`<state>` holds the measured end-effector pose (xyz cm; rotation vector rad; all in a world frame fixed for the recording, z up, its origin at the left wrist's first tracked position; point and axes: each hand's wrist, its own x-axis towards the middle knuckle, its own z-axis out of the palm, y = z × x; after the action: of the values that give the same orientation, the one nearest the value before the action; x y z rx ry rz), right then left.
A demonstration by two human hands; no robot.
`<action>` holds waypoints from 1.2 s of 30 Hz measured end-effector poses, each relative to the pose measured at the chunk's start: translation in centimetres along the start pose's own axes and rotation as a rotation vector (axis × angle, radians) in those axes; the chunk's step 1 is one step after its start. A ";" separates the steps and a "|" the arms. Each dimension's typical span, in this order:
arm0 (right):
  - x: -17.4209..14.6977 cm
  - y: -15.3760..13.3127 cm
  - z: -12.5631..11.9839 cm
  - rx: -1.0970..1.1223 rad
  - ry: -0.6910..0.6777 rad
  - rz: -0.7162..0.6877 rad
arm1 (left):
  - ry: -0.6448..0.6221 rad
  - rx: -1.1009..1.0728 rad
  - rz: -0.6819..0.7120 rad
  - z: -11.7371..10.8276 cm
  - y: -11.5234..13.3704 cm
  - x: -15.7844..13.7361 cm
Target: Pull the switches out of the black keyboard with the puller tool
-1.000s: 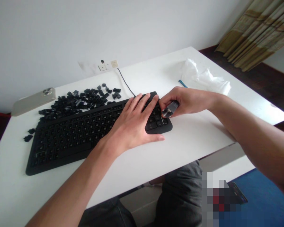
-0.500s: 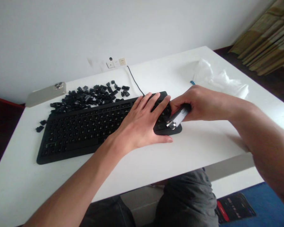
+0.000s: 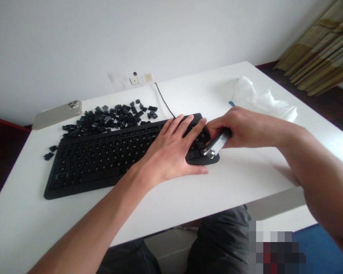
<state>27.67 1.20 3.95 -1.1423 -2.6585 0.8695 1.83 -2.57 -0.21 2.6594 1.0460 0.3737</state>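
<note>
A black keyboard lies aslant on the white table, most of its visible keys stripped of caps. My left hand rests flat over its right part, fingers spread, hiding many keys. At the keyboard's right end, my right hand is closed around a small silver-and-black metal tool; its exact kind is unclear. The tool's metal end sits over the lower right keys, and my right fingertips are at the keyboard's edge, partly hidden. Loose black keycaps are heaped behind the keyboard.
A phone stands at the back left by the wall. A black cable runs from the keyboard toward wall sockets. Crumpled clear plastic lies at the back right, beside a small blue piece. Two keycaps lie off to the left.
The view has shifted slightly. My right hand and the tool have moved a little to the right; my left hand stays on the keyboard.
</note>
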 end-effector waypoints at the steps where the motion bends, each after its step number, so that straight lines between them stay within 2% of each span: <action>1: 0.0 0.2 -0.2 0.008 0.006 -0.002 | 0.001 -0.001 -0.004 0.0 0.0 0.0; 3: 0.0 0.6 -0.5 0.020 0.066 -0.002 | 0.007 -0.006 -0.011 0.0 0.1 0.0; 7: 0.1 1.5 -0.8 0.092 0.357 0.042 | 0.023 -0.031 -0.003 -0.3 0.3 0.1; 10: 0.3 1.7 -0.6 0.228 0.511 0.081 | 0.027 -0.046 0.018 -0.8 0.5 0.2; 14: 0.7 1.8 -0.4 0.412 0.569 0.056 | 0.028 -0.049 0.067 -1.4 0.7 0.3; 18: 1.1 2.1 -0.4 0.730 0.637 -0.012 | 0.033 -0.055 0.095 -1.4 0.7 0.4; 20: 1.1 2.4 -0.6 0.868 0.614 -0.021 | 0.040 -0.064 0.089 -1.2 0.6 0.4; 22: 1.0 2.8 -0.8 0.891 0.551 -0.004 | 0.047 -0.074 0.080 -1.1 0.6 0.5; 26: 0.3 2.9 -1.0 0.733 0.351 0.071 | 0.054 -0.084 0.067 -0.9 0.5 0.6; 30: -0.1 2.0 -1.3 0.674 0.197 0.017 | 0.049 -0.089 0.065 -0.9 0.5 0.6; 36: -0.3 1.4 -1.6 0.682 0.164 0.049 | 0.072 -0.107 0.080 -0.9 0.5 0.5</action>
<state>29.27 2.53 4.48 -1.0328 -1.9496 1.4570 2.21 -2.40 0.87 2.6144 0.9151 0.5303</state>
